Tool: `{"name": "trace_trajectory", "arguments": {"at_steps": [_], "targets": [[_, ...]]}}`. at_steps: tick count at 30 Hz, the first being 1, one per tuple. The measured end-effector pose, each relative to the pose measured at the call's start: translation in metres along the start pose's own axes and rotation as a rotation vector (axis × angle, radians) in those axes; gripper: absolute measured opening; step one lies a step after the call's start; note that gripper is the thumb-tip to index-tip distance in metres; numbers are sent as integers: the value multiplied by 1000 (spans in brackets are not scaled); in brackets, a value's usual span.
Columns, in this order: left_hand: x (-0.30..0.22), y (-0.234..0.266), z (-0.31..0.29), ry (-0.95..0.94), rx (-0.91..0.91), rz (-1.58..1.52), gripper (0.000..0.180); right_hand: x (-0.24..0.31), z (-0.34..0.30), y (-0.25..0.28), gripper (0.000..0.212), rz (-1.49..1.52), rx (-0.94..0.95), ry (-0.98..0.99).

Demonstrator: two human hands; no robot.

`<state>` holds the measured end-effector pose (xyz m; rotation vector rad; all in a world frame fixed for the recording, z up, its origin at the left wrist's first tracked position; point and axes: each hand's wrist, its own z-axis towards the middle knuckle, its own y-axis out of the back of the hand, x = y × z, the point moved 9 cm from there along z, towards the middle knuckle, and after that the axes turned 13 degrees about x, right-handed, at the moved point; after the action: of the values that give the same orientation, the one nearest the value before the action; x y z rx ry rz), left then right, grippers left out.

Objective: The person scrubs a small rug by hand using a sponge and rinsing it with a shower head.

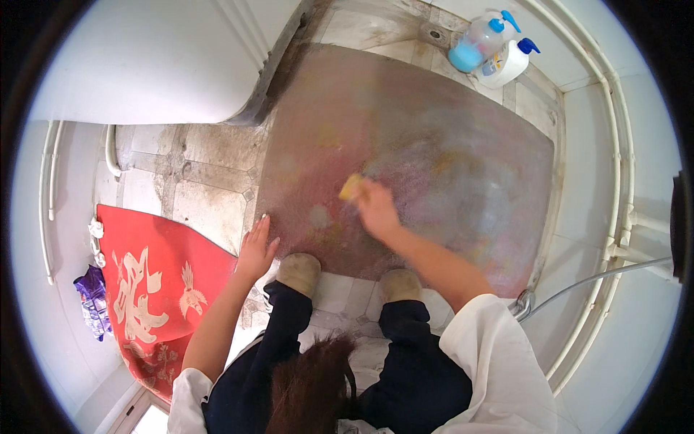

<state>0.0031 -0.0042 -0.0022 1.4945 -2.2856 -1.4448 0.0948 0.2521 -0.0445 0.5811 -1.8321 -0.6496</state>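
Note:
A large wet-looking mat [477, 166], brownish red with grey smears, lies flat on the tiled floor before my feet. My right hand [377, 210] is closed round a small yellow scrubber [350, 187] on the middle of the mat. Blur hides whether that is a sponge or a brush. By the mat's near left corner, my left hand [258, 249] is held low with its fingers stretched out and nothing in it. Whether its fingertips touch the mat, I cannot tell.
A red mat [173, 271] with pale figures lies at left, beside a purple packet [92, 296]. Two pump bottles, one with blue liquid [470, 52] and one white [506, 66], stand far right. A white tub-like fixture [166, 65] overhangs the far left. A shower hose [593, 281] runs right.

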Motion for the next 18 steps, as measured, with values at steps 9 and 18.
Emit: {"name": "trace_trajectory", "arguments": {"at_steps": [9,18], "targets": [[-3,9,-5,15,-13,-46,56,48,10,-6,38,-206,65,209],[17,13,-20,36,-12,-78,58,-101,93,163,52,-599,-589,-404]]}}
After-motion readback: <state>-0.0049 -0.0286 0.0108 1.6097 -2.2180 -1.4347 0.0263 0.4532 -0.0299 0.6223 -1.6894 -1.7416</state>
